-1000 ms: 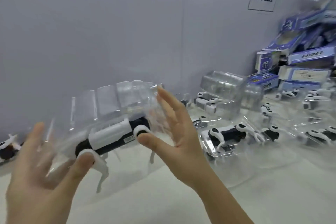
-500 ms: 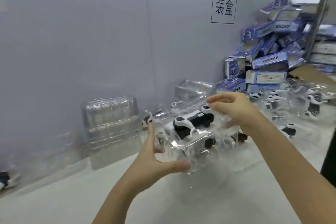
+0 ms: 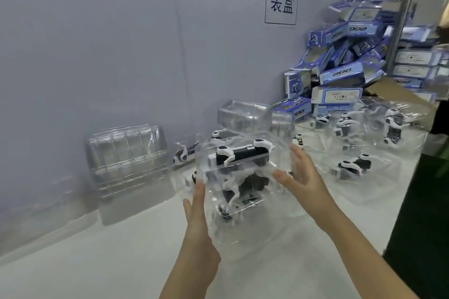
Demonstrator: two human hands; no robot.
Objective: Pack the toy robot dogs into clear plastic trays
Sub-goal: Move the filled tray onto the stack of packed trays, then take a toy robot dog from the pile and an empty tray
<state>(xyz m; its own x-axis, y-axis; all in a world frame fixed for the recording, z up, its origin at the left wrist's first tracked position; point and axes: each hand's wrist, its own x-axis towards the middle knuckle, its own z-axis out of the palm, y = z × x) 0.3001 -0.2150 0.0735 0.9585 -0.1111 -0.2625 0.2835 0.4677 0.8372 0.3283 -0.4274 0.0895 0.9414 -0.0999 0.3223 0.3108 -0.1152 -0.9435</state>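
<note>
A clear plastic tray (image 3: 277, 150) with a black-and-white toy robot dog (image 3: 239, 154) inside sits on top of other packed trays at the table's middle. My left hand (image 3: 198, 223) presses flat against the tray pile's left side, fingers up. My right hand (image 3: 300, 175) rests against the tray's right side, fingers spread. Neither hand closes around the tray. More packed dogs in trays (image 3: 352, 165) lie to the right.
A stack of empty clear trays (image 3: 126, 150) stands at the left against the grey wall, another stack (image 3: 245, 116) behind the pile. Blue toy boxes (image 3: 340, 73) are heaped at the back right. A dark-clothed person (image 3: 422, 201) stands at the right edge.
The tray with the dog has gone from the left, up in both hands, to the pile at the middle. My fingers have loosened from gripping it to lying flat on its sides.
</note>
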